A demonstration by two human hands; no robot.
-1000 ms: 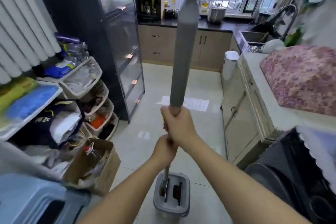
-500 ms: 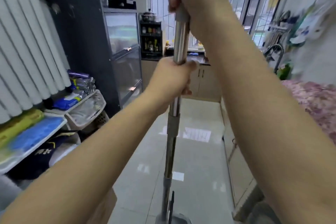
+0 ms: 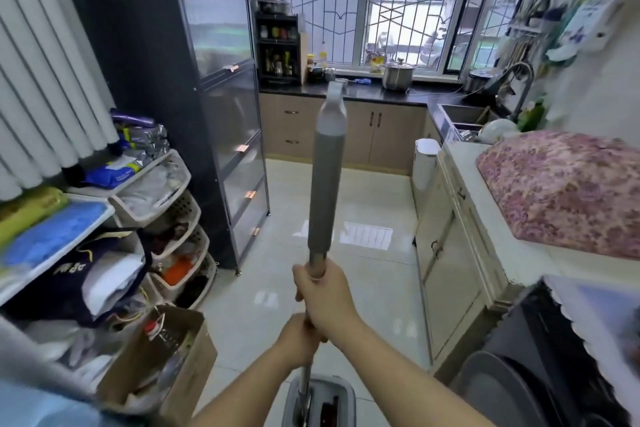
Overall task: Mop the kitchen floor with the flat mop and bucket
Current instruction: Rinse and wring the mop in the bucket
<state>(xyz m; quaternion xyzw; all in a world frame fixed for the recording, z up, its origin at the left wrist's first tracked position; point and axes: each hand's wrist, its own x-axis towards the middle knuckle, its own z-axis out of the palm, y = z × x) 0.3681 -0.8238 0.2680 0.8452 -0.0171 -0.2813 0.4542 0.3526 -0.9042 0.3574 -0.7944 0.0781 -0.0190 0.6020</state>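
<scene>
Both hands wrap the mop handle, stacked one over the other. Right hand sits higher, grip closed round the metal shaft just below the grey foam sleeve, fingers curled tight. Left hand is directly beneath, touching the right, its grip also closed on the shaft. Handle stands near upright, pale cap at top pointing toward the window, lower end running down into the bucket at frame bottom centre. Bucket is grey w/ two slots; shaft goes into the left slot, right slot shows dark red inside. Mop head itself is hidden in the bucket, can't tell how deep.

Bucket sits on the pale tiled floor, glossy w/ window reflections, between the storage racks on the left & the cabinets on the right.

Left side: tiered baskets stuffed w/ bags & cloth, a cardboard box w/ bottles near the bottom, tall dark cabinet behind. Far end: dark surface under the window carrying a steel pot & spice rack. Right: sink w/ tap, white bin beside the cabinets, a floral cloth covering something on the near surface
</scene>
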